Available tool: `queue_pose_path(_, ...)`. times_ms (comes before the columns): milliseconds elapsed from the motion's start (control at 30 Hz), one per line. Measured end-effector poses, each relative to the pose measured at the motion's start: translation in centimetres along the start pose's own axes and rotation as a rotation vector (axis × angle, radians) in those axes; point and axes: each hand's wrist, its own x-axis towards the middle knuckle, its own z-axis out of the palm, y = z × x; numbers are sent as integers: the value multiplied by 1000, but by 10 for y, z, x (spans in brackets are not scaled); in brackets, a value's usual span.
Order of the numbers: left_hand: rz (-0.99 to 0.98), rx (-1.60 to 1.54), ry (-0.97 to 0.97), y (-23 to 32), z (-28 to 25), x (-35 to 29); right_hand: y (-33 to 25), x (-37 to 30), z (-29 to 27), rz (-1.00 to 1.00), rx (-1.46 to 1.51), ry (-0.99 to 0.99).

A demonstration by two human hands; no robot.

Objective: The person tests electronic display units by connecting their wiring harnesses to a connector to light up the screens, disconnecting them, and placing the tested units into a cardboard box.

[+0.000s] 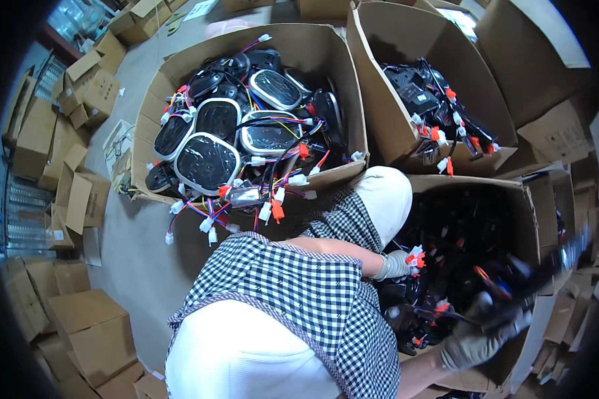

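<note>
My left hand [394, 265], in a pale glove, is closed around a bunch of red and white cable connectors [416, 258] at the left side of the near-right carton [530, 226]. That carton holds many black parts [469, 219] with wires. Farther right, my gloved right hand [479, 344] grips a long black part [539, 286], which is smeared by motion and rises past the carton's right edge. Its exact kind cannot be made out. Coloured wires [492, 282] show near it. Some fingers of both hands are hidden.
A large carton [146, 133] ahead holds black oval parts with silver rims [207, 163]; their wires and connectors [209, 223] hang over its front edge. Another carton [439, 20] at far right holds black parts [412, 96]. Cardboard boxes [86, 326] stack along the left.
</note>
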Motion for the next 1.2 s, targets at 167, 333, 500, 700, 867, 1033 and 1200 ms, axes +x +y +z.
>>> queue_pose_path(167, 52, -28, -16, 11, 14, -3, -64, 3, 92, 507, 843, -625)
queue_pose_path(333, 27, -118, -241, 31, -8, -9, 9, -19, 43, 820, 843, -503)
queue_pose_path(500, 30, 160, -332, 62, -17, -19, 69, -40, -41, 942, 552, -18)
queue_pose_path(700, -66, 379, -378, 60, -10, -14, 197, -38, -74, 1035, 429, 117)
queue_pose_path(867, 25, 265, -242, 64, -6, -10, 288, -18, 0, 1057, 262, -80)
queue_pose_path(1033, 35, 150, -297, 55, -10, -19, 354, -13, 79, 1190, 78, -432)
queue_pose_path(1200, 140, 278, -200, 57, -8, -20, 353, -14, 70, 944, 93, -420)
